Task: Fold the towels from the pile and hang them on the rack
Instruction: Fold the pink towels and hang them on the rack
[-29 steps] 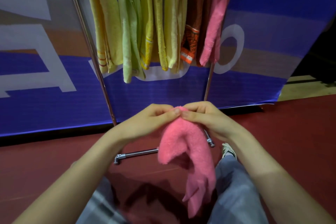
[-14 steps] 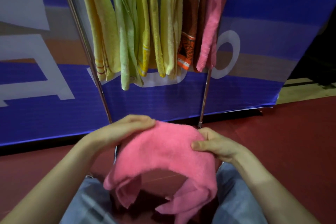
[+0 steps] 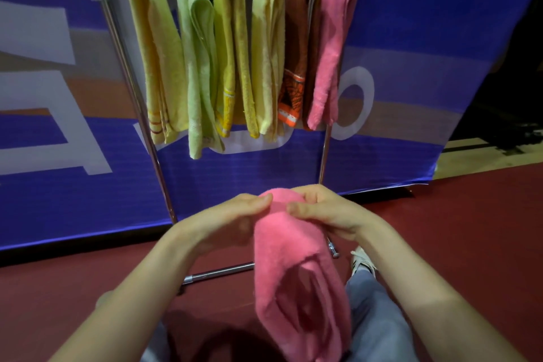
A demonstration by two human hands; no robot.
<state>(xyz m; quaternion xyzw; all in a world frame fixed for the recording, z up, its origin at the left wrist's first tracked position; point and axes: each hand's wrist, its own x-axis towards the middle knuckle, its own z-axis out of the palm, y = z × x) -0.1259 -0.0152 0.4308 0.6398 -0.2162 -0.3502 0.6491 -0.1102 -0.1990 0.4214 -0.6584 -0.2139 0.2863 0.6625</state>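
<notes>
A pink towel (image 3: 296, 267) hangs folded in front of me, its top edge held between both hands. My left hand (image 3: 232, 220) grips the top from the left and my right hand (image 3: 326, 209) grips it from the right, thumbs on the near face. Behind stands a chrome towel rack (image 3: 158, 167) whose top bar carries several folded towels: a pale yellow towel (image 3: 155, 53), a light green towel (image 3: 197, 67), a mustard towel (image 3: 232, 47), a cream towel (image 3: 269, 47), a brown towel (image 3: 299, 47) and a pink hung towel (image 3: 332, 47).
A blue banner wall (image 3: 411, 67) stands right behind the rack. The rack's foot bar (image 3: 217, 272) lies on the dark red floor (image 3: 470, 244). My grey trouser legs (image 3: 379, 317) and a shoe (image 3: 363, 261) are below the towel.
The towel was spread wide between my hands half a second ago. My hands have come together, so it now hangs as a narrow folded strip. The view has tilted up along the rack.
</notes>
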